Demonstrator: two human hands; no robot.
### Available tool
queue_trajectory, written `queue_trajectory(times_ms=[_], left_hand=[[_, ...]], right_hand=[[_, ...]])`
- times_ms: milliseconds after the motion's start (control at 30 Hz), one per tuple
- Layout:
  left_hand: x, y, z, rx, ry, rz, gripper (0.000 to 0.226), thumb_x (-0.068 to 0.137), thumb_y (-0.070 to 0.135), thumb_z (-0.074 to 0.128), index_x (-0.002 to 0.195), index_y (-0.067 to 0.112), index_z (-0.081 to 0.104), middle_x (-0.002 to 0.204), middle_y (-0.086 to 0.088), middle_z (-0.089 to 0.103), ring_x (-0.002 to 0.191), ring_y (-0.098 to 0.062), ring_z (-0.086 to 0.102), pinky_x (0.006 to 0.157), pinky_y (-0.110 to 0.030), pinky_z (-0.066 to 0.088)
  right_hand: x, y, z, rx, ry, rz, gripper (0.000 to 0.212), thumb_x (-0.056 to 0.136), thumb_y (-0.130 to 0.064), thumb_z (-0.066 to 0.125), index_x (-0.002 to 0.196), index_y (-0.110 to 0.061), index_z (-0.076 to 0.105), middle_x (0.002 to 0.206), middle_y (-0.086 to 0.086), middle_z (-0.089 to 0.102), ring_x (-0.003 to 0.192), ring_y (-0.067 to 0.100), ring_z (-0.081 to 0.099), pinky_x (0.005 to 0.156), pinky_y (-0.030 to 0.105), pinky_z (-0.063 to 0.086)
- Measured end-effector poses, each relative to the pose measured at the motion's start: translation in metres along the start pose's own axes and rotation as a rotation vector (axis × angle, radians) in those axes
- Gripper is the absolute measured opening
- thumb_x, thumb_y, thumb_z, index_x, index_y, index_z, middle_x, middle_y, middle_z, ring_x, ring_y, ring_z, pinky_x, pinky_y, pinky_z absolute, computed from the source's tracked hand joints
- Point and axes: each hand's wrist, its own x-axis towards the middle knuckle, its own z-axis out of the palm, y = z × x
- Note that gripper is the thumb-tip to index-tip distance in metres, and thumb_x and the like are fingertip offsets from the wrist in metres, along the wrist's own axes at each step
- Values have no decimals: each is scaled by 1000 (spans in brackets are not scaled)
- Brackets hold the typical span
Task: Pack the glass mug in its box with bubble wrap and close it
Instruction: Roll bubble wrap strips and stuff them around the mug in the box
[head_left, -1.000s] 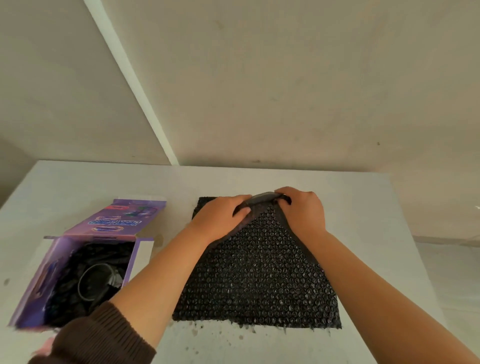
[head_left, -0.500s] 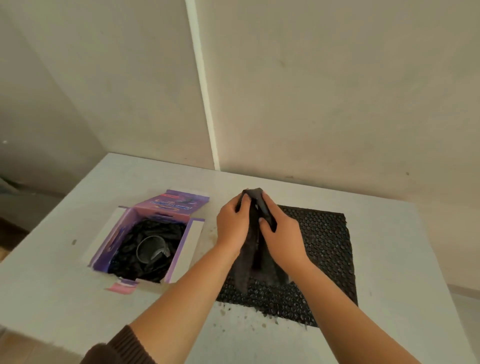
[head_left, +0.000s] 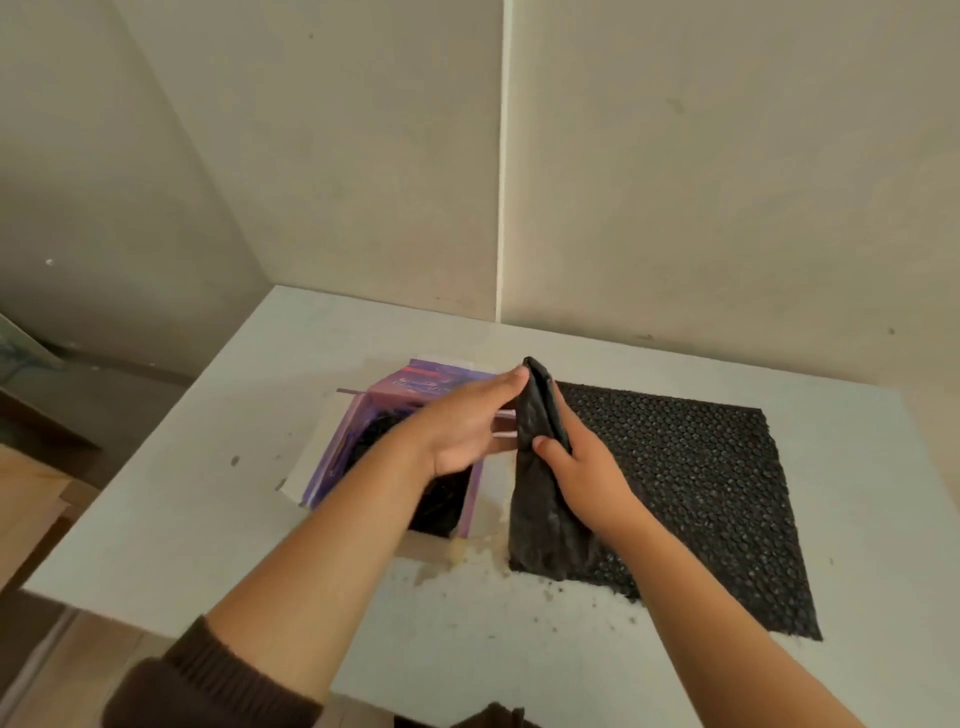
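A: status on the mug pack?

B: wrap step, mid-fold. black bubble wrap sheet (head_left: 675, 483) lies flat on the white table (head_left: 171, 509), its left edge pulled up into a ridge. right hand (head_left: 582, 467) grips that raised fold, thumb on the near face, fingers curled over the far side. left hand (head_left: 462, 426) has fingers straight and together, tips touching the top of the fold

A: mug?

B: can't see it right now. purple box (head_left: 363, 431) sits open just left of the sheet, dark wrap inside, but the left forearm covers most of the opening. can't confirm the mug is in there from this view

A: so 2 pieces of wrap?

B: looks like it, 1 lining the box, 1 on the table. my read: the table sheet is being bunched to go in as top padding

A: next move?

B: gather the rest of the sheet into a compact wad, lift it left over the box, press it down below the rim. flaps are all open, lid flap stands at the far side. needs the padding low enough for the flaps to close flat

A: risks?

B: sheet is wide compared with the box, a loose fold will spring back and hold the lid up
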Motion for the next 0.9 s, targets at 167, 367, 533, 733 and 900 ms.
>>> queue_trajectory(times_ms=[167,367,533,733,900], left_hand=[[-13,36,-49,206,62,-1,55,90,29,60,138,15,39,120,-13,60,91,-24,67,74,-37,58],[-7,48,-76,297,154,67,36,92,8,57,127,3,49,101,-12,59,82,-17,62,66,-32,58],[2,52,-96,296,185,66,4,89,2,59,92,3,57,86,-13,61,73,-20,63,60,-29,59],[9,48,-107,188,186,47,46,86,20,68,115,-11,52,106,-21,63,83,-24,67,68,-33,60],[-15,8,-105,364,84,21,53,84,55,56,120,17,57,119,0,63,110,-17,59,97,-40,48]], right_hand=[[21,-31,36,-33,-54,-56,62,95,-9,44,142,-41,19,138,-20,37,126,-2,37,90,0,29],[30,-41,77,-141,20,-60,81,85,-18,61,145,-38,10,132,-10,41,117,4,46,90,14,38],[23,-44,108,-214,250,-60,60,83,-8,61,134,-19,31,127,-3,35,105,4,44,76,-3,33],[18,-43,134,-165,428,6,58,91,-5,50,143,-26,35,126,-13,46,103,4,49,76,-3,34],[18,-45,136,-7,562,75,55,93,-8,49,142,-30,36,134,-13,44,121,0,41,102,20,34]])
